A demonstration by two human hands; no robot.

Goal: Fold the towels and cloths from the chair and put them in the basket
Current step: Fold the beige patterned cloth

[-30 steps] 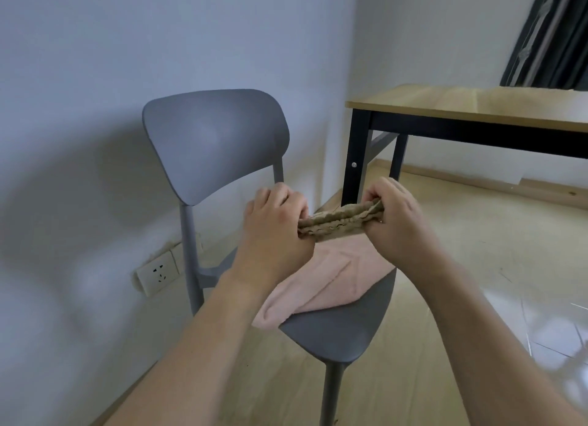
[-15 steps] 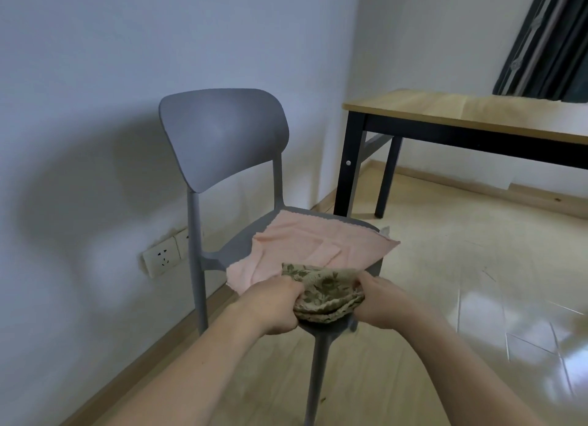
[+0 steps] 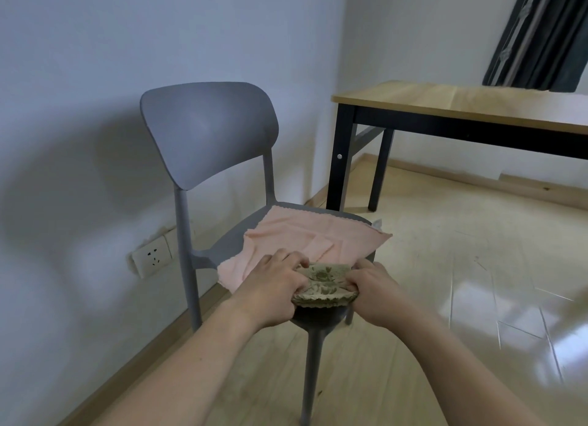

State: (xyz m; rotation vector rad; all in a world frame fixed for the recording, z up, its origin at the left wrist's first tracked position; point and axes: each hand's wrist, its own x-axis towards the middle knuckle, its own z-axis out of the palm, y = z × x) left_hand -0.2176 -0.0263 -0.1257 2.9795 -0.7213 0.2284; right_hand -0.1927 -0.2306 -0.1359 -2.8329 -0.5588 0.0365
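Observation:
A grey plastic chair (image 3: 206,130) stands against the wall. A pink towel (image 3: 305,235) lies spread on its seat, one corner hanging off the left side. At the seat's front edge rests a small folded olive cloth with a floral pattern (image 3: 324,285). My left hand (image 3: 273,279) grips its left end and my right hand (image 3: 372,285) grips its right end, both pressing it down on the seat. No basket is in view.
A wooden table with black legs (image 3: 461,107) stands to the right of the chair near the corner. A dark curtain (image 3: 541,34) hangs behind it. A wall socket (image 3: 152,257) sits low on the left wall. Glossy floor tiles (image 3: 477,282) spread to the right.
Both hands have brought the folded olive cloth down from chest height to the front edge of the chair seat, and it now lies flatter there.

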